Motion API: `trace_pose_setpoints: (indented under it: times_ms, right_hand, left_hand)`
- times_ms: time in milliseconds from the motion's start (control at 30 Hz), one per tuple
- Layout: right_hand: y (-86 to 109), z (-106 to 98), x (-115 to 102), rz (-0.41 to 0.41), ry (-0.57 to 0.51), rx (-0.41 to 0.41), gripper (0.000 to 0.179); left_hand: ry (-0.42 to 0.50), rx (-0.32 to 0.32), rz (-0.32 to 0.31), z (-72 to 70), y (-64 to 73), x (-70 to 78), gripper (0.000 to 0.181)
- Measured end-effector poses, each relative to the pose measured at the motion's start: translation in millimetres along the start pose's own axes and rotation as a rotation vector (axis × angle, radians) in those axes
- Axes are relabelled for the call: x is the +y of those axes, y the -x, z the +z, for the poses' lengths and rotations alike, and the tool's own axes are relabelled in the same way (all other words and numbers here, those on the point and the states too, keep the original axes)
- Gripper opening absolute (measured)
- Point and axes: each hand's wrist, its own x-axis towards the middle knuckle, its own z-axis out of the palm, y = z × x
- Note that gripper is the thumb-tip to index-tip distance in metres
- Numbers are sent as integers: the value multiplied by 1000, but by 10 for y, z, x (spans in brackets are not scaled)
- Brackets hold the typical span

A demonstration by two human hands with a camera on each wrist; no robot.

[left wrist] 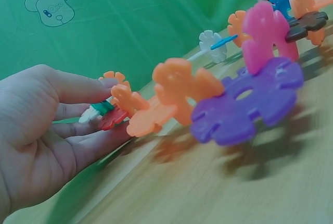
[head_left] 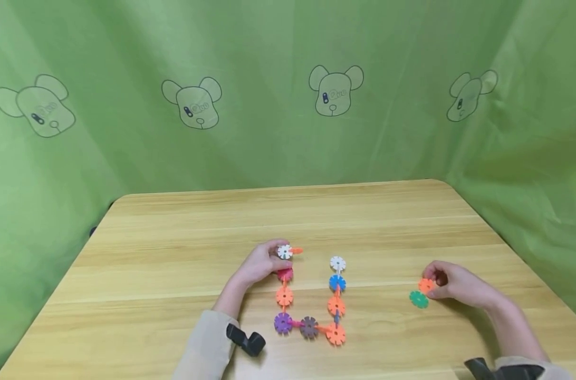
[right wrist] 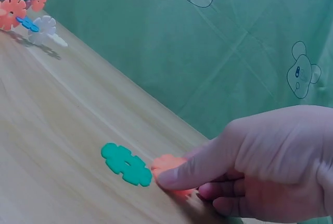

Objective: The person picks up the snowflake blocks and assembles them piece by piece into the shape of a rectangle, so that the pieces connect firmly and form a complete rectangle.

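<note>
A U-shaped chain of notched plastic flower discs lies on the table, with a purple disc at its near left corner and an orange disc at the near right. My left hand pinches the far end of the left side, by a white disc with an orange disc sticking out to its right. A green disc shows between the fingers in the left wrist view. Off to the right, my right hand pinches a loose orange disc between thumb and fingers, beside a flat green disc.
The chain's right side ends in a white disc beyond a blue disc. A wooden table carries everything, and green curtains with bear-head drawings hang behind it and at both sides.
</note>
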Motion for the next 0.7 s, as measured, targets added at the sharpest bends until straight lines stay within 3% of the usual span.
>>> trace_pose_setpoints:
  times_ms: [200,400,533,700]
  right_hand:
    - [-96,42,-135,20,-58,85,25]
    - [-325,132,-426,48,-13,209,34]
    - [-539,226,-701,16,-68,208,32]
    - [-812,408,-973,-21,-243,129,27]
  left_hand:
    - [15,7,12,-10,5,16,60]
    - [-7,11,27,-20,2,31,62]
    - [-10,11,36,-16,3,36,59]
    - [-17,18,25,-8,7,39,58]
